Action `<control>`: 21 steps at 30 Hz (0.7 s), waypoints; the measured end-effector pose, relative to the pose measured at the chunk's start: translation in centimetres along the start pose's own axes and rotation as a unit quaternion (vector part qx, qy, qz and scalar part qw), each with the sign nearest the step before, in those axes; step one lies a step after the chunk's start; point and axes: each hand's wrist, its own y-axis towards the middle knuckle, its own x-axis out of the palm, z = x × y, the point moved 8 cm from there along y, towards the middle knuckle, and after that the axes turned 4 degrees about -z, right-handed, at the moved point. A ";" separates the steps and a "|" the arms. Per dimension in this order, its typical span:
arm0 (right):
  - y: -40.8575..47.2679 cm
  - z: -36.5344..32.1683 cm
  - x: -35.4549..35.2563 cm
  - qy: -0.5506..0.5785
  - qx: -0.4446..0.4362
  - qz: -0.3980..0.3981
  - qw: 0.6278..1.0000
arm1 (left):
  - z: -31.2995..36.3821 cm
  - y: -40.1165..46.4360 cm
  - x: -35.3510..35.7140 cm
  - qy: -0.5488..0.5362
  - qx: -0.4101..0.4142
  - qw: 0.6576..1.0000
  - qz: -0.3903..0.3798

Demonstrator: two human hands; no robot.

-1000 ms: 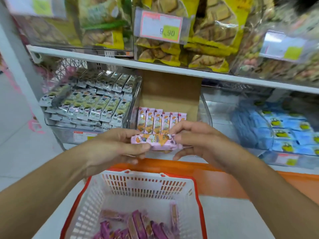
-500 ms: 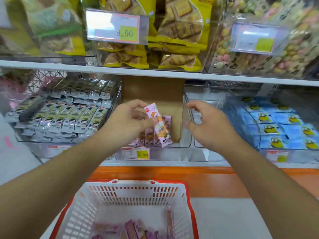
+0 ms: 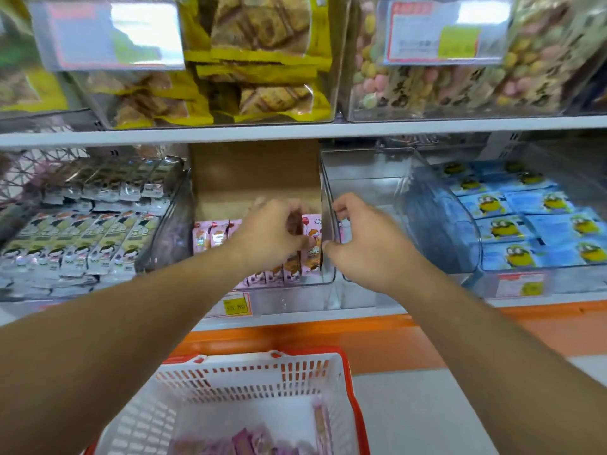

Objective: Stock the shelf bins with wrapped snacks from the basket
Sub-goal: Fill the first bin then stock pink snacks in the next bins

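A row of pink wrapped snacks (image 3: 210,235) stands in the middle clear bin (image 3: 295,285), with brown cardboard behind it. My left hand (image 3: 272,233) reaches into this bin and grips a few pink snack bars (image 3: 313,247) at the right end of the row. My right hand (image 3: 364,247) is at the bin's right wall, fingers curled over its upper edge and thumb against the wall. Below, the white basket (image 3: 341,359) with a red rim holds several purple wrapped snacks (image 3: 243,441) at its bottom.
A bin of grey-green wrapped bars (image 3: 82,239) sits to the left. To the right are a bare clear bin (image 3: 377,188) and blue packets (image 3: 525,224). Yellow biscuit bags (image 3: 262,77) fill the upper shelf. A price tag (image 3: 236,305) hangs below the middle bin.
My left hand carried the pink snack bars from in front of the shelf down into the middle bin. My right hand let go of them and moved to the bin's right wall.
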 end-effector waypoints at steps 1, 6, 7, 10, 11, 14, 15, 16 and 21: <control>0.1 0.0 0.0 0.012 0.000 0.000 1.000 | 0.0 0.0 -0.1 0.034 0.003 0.999 0.015; 0.3 0.3 0.1 0.037 0.004 0.005 0.999 | 0.1 0.5 -0.2 0.092 0.005 0.994 0.053; 0.4 0.3 0.2 0.042 0.005 0.006 0.999 | 0.1 0.6 -0.1 0.102 0.004 0.993 0.055; 0.5 0.3 0.3 0.047 0.012 0.005 0.999 | -0.3 0.7 0.0 0.130 -0.009 0.990 0.056; 0.5 0.4 0.3 0.049 0.012 0.005 0.999 | -0.4 0.7 0.0 0.135 -0.013 0.989 0.057; 0.4 0.2 0.4 0.048 0.009 0.004 0.999 | -0.6 0.7 0.1 0.134 -0.019 0.989 0.063; 0.4 0.1 0.4 0.044 0.009 0.005 0.999 | -0.6 0.6 0.1 0.132 -0.020 0.989 0.063; 0.3 0.1 0.4 0.041 0.008 0.005 0.999 | -0.6 0.6 0.2 0.130 -0.020 0.989 0.062; 0.1 0.2 0.1 0.031 0.011 0.001 0.999 | -0.6 -0.4 -0.3 0.099 -0.022 0.993 0.062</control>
